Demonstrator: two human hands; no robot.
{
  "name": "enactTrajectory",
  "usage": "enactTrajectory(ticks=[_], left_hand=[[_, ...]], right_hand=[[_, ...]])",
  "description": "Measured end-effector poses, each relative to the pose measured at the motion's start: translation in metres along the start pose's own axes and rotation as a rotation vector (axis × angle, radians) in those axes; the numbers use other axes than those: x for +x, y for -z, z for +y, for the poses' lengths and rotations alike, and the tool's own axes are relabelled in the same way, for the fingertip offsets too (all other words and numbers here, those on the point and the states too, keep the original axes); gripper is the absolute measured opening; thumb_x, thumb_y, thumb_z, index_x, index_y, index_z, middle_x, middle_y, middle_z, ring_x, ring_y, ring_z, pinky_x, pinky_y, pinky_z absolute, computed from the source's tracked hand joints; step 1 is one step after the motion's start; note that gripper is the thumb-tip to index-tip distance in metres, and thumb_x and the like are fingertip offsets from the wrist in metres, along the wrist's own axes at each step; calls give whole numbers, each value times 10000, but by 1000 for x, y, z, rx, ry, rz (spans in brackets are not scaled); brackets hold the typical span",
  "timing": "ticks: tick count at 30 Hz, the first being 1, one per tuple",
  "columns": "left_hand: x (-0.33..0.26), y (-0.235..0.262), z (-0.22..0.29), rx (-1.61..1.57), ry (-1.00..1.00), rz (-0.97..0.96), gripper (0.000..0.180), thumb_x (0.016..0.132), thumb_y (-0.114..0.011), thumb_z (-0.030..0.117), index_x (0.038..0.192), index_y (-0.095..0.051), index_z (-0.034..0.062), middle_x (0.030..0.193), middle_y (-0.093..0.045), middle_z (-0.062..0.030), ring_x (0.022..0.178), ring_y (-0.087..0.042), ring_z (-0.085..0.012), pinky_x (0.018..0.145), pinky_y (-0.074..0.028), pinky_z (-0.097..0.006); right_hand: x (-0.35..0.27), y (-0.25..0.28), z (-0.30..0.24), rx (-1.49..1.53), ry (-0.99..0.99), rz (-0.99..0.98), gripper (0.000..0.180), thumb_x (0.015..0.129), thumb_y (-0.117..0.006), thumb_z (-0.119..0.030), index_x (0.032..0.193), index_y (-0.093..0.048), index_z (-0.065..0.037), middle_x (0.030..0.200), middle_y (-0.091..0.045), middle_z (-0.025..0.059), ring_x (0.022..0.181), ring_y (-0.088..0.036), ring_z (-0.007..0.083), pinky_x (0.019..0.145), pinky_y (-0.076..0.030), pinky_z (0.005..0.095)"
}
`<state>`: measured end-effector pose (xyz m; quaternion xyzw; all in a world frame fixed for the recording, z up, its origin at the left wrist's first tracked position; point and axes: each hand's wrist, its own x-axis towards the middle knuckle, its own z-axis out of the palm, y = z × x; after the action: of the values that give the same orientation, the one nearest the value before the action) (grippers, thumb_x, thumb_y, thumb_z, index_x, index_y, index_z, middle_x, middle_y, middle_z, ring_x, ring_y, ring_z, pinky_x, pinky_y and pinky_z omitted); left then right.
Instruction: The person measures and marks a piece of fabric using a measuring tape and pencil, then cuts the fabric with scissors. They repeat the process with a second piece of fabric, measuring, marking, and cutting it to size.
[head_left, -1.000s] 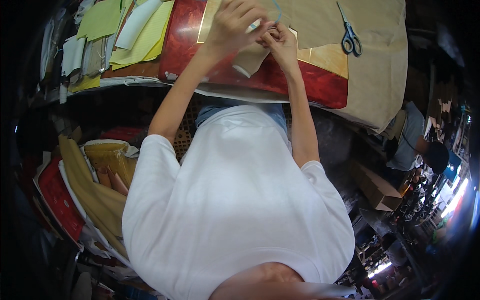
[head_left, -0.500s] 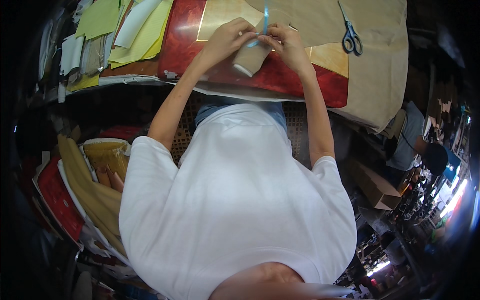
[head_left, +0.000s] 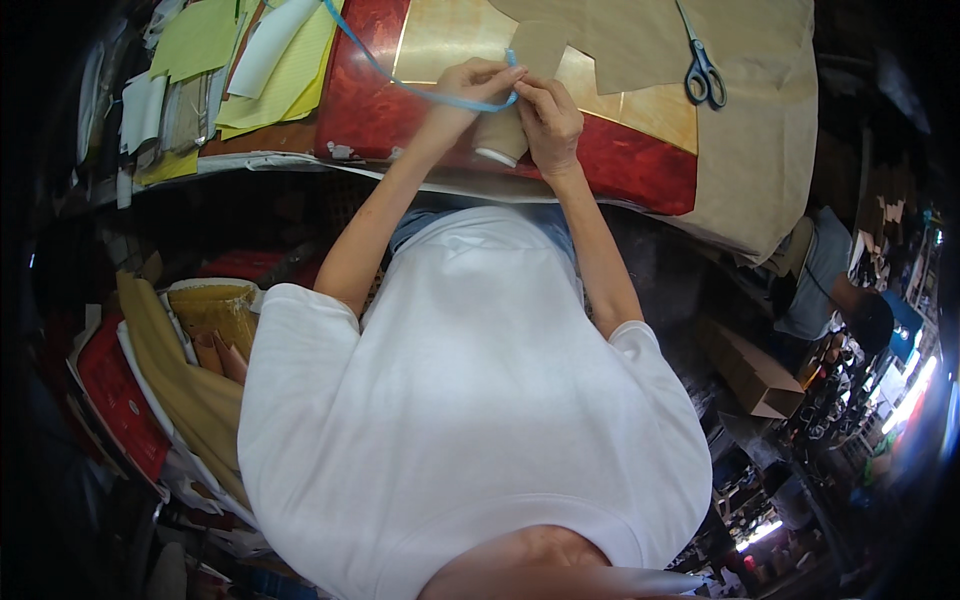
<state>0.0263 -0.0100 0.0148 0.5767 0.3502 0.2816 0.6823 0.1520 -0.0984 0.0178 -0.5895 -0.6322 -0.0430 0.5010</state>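
Note:
A rolled-up piece of beige material (head_left: 505, 134) with a pale end lies on the red-and-gold board (head_left: 640, 165). Over it, my left hand (head_left: 466, 92) is closed in a pinch on a narrow blue ribbon (head_left: 385, 76). The fingers of my right hand (head_left: 551, 118) are also pinched on the ribbon, close to my left fingertips. One length of ribbon trails up to the far left, and a short end sticks up between my hands. My fingers hide whether it is knotted.
Blue-handled scissors (head_left: 705, 80) rest on beige sheet material (head_left: 755, 150) at the right. Yellow and white papers (head_left: 285, 75) are piled at the left of the table. A person in a dark cap (head_left: 868, 318) is off to the right, near a cardboard box (head_left: 765, 385).
Both hands have come slightly nearer to me, the right one also leftward. The ribbon, earlier running upward over the roll, now sweeps out to the far left.

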Motion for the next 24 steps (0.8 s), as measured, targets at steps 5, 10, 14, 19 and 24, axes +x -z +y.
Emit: enactTrajectory(ticks=[5,10,14,19,24], left_hand=[[6,4,-7,156,-147,100,209,909,-696,193,983,-726,-1,860,-687,-32,742,-611,-75,671,-492,-222],[7,2,-15,463,-337,201,187,883,-706,146,942,-706,-32,852,-688,-82,731,-641,-122,659,-509,-251],[6,-10,-16,501,-385,232,168,861,-719,127,944,-711,-18,859,-689,-103,725,-656,-162,661,-514,-263],[-15,-17,-12,346,-401,218,128,848,-718,96,939,-716,6,888,-689,-104,753,-670,-189,672,-525,-278],[-28,-5,-6,738,-781,123,212,791,-731,118,1002,-721,118,1087,-672,-50,971,-650,-216,831,-511,-346]], right_hand=[[-8,10,-8,19,-120,10,286,714,-696,117,956,-670,-35,961,-683,117,910,-658,272,742,-539,351],[-11,29,-11,72,0,-152,267,682,-690,98,901,-641,-47,979,-681,115,935,-650,283,766,-539,365],[-4,35,-12,77,-110,-199,186,745,-712,48,895,-641,-36,944,-684,111,890,-658,269,746,-533,339],[7,36,-10,134,-668,-268,112,858,-718,-71,925,-655,-6,830,-699,75,761,-671,144,695,-517,266],[12,41,-10,238,-696,-287,155,899,-687,-125,951,-673,20,790,-705,65,740,-656,89,676,-512,240]])
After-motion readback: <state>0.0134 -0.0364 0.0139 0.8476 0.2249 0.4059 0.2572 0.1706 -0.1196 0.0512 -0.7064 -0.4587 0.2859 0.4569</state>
